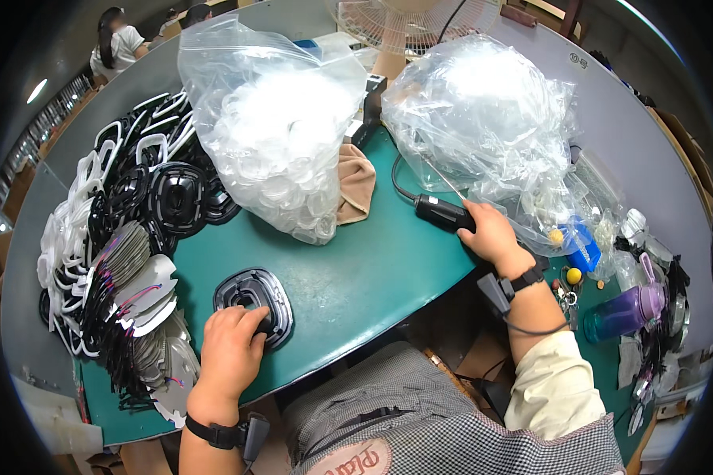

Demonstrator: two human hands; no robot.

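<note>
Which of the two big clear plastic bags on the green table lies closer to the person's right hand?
The clear plastic bag on the right, beside the fan, lies just above the right hand. The other clear bag sits left of centre, past the beige cloth.
</note>
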